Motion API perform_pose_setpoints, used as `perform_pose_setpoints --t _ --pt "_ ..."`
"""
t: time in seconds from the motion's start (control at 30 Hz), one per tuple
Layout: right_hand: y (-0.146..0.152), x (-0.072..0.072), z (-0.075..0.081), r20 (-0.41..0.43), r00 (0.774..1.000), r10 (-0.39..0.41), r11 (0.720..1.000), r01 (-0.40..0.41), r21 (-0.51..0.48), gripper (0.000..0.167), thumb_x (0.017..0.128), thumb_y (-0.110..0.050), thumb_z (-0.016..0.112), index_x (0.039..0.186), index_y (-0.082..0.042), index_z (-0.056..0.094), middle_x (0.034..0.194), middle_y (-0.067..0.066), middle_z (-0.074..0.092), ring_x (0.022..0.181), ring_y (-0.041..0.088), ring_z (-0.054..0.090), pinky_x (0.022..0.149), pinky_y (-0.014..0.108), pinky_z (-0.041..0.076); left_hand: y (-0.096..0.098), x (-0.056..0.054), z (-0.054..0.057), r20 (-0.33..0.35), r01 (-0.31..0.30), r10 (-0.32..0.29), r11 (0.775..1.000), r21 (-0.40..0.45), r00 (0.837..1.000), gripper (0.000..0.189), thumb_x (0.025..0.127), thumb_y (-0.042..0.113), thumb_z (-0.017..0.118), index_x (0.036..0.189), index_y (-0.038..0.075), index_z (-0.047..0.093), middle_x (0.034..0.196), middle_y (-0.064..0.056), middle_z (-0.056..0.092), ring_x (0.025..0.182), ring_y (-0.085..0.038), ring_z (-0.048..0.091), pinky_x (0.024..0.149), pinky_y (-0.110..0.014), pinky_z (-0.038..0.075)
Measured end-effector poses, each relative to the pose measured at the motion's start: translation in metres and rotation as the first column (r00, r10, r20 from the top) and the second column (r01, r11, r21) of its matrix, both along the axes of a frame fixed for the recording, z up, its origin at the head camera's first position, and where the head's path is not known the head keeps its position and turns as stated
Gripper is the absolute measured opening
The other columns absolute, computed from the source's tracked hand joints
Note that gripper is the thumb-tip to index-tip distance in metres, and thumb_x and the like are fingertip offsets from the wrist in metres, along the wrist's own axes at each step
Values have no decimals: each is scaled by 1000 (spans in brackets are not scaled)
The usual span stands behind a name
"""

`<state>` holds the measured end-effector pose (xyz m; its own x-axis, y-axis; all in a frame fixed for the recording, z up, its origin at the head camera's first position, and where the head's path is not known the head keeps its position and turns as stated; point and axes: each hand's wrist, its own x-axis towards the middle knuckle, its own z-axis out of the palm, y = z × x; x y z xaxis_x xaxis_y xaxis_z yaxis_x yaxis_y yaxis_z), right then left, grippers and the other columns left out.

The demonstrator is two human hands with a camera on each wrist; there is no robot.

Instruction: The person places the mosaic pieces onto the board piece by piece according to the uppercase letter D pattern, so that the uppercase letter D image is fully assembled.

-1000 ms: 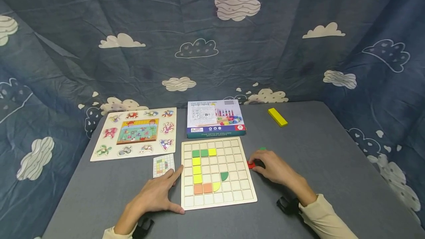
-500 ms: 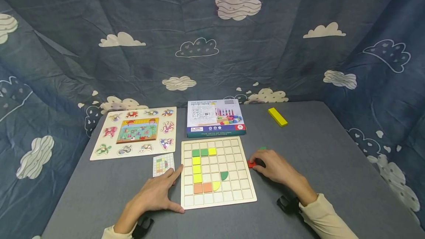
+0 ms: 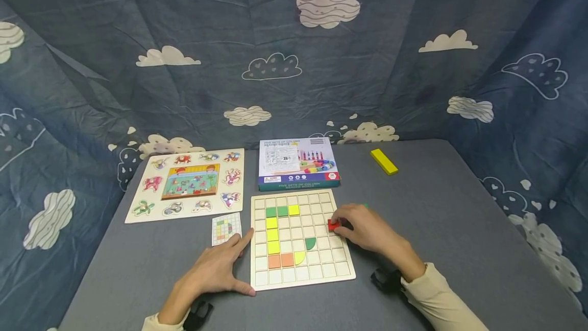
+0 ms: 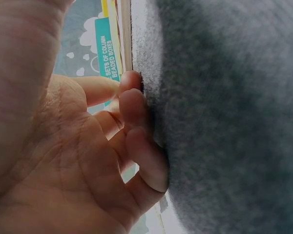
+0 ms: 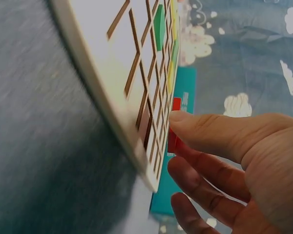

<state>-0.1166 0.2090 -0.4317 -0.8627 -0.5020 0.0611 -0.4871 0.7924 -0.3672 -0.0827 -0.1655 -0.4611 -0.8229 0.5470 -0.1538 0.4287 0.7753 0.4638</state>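
A pale wooden grid board (image 3: 301,273) lies at the middle of the table. Green, yellow and orange tiles sit in some of its cells, among them a yellow quarter-round (image 3: 299,258) and a green quarter-round (image 3: 310,243). My left hand (image 3: 213,268) rests spread at the board's left side, index fingertip at the edge and thumb at the near corner. Thumb and fingers of my right hand (image 3: 367,226) pinch a red tile (image 3: 333,225) over the board's right edge. In the right wrist view the red tile (image 5: 177,104) shows close over the grid, partly hidden by the thumb.
A small pattern card (image 3: 226,228) lies left of the board, overlapped by the left fingers. Behind stand an animal puzzle board (image 3: 142,188) and a beaded-boxes carton (image 3: 294,186). A yellow bar (image 3: 384,162) lies back right; a green piece (image 3: 366,205) peeks out behind the right hand.
My right hand has moved left with the red tile, from the table beside the board to above its right-hand cells. The left hand and the board stay put.
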Motion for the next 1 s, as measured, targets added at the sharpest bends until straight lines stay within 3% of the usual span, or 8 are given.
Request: perform_pose_setpoints --t 0.13,0.3,0.53,0.7,1.0 --pt "-11 -2 1 5 999 32 999 -32 -12 15 87 -16 79 101 -14 74 93 -5 69 79 10 58 73 29 50 1 0 -1 -2 2 -2 1000 0 1000 131 56 77 81 159 14 30 109 2 56 93 -18 63 69 -45 47" --pt "-25 -2 1 13 998 64 998 -63 -10 12 88 -17 77 100 -15 75 97 -5 71 87 10 61 80 33 52 1 0 0 -8 1 -1 1000 -2 1000 131 56 77 81 159 13 31 107 3 55 92 -16 62 69 -43 47" --pt "-42 0 -4 -11 994 111 994 -111 2 11 88 -16 77 99 -14 76 95 -4 72 83 9 60 75 30 51 1 1 -1 -11 9 -10 1000 -6 1000 131 55 78 81 159 14 30 106 3 54 90 -15 62 67 -42 46" --pt "-50 1 -9 -22 988 150 988 -149 33 15 88 -15 77 103 -13 78 100 -2 74 91 12 64 79 31 54 1 1 0 -16 14 -14 1000 -7 1000 132 55 78 81 159 14 30 106 3 54 91 -15 62 67 -42 47" --pt "-54 -2 -12 -138 967 213 977 -210 38 11 84 -11 80 96 -12 82 96 -1 74 90 15 68 77 30 56 0 1 0 -20 5 -5 1000 -12 1000 132 55 78 80 159 14 30 107 3 55 93 -16 63 69 -43 47"
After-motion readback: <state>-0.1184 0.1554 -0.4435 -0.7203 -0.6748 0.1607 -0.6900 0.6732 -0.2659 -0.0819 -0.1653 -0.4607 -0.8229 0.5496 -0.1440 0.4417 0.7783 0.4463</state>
